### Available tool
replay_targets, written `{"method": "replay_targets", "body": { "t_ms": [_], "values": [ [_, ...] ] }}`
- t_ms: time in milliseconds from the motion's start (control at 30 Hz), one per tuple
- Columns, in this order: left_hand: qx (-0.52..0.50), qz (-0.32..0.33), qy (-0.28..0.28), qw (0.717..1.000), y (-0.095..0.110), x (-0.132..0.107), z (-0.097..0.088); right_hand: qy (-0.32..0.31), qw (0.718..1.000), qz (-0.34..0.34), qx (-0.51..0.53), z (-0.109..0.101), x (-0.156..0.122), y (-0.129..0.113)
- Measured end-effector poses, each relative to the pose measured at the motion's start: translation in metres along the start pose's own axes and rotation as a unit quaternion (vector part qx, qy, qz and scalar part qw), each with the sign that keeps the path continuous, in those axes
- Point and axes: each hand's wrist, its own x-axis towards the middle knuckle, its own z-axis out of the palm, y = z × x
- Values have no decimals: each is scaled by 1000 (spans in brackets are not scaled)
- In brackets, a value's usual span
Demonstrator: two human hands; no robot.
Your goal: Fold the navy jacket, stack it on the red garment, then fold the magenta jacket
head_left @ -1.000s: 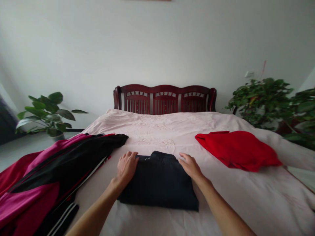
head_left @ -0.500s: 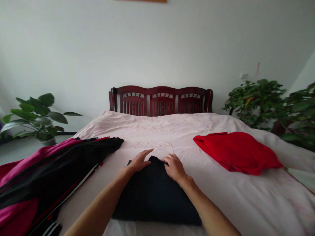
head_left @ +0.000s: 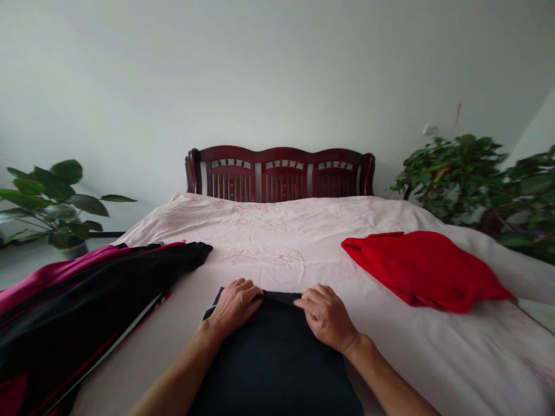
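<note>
A folded dark navy garment lies on the pale pink bed cover right in front of me. My left hand grips its far edge on the left, fingers curled over the cloth. My right hand grips the same far edge on the right, fingers curled too. The two hands sit close together, a little apart at the garment's middle.
A red garment lies on the bed's right side. A black and magenta jacket pile covers the left side. The dark wooden headboard stands against the wall. Potted plants flank the bed, one at left and one at right.
Both hands went from lying flat at the garment's far corners to meeting near its middle, then curled shut on the far edge. The garment now sits nearer to me.
</note>
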Motion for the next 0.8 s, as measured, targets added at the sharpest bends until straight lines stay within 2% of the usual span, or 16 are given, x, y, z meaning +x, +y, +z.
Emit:
{"method": "replay_targets", "body": {
  "t_ms": [67, 200, 300, 400, 467, 600, 800],
  "values": [
    [-10, -42, -4, 999, 9, -4, -3, 18, 1000, -3, 9, 1, -6, -2],
    [-31, -185, -36, 982, 23, 0, -6, 16, 999, 11, 36, 2, -8, -8],
    [-26, -269, -83, 959, 28, 9, -8, -8, 995, 84, 44, 0, -1, -16],
    [-25, -295, -117, 948, 31, 16, -10, -53, 974, 221, 14, -7, 13, -24],
    [-23, -302, -121, 945, 34, 19, -11, -102, 953, 284, -20, -12, 25, -29],
    [-34, -326, -119, 937, 44, 22, -12, -199, 929, 304, -69, -19, 48, -36],
    [-131, -380, -57, 914, 46, 18, -12, -244, 915, 318, -51, -21, 62, -37]
  ]
}}
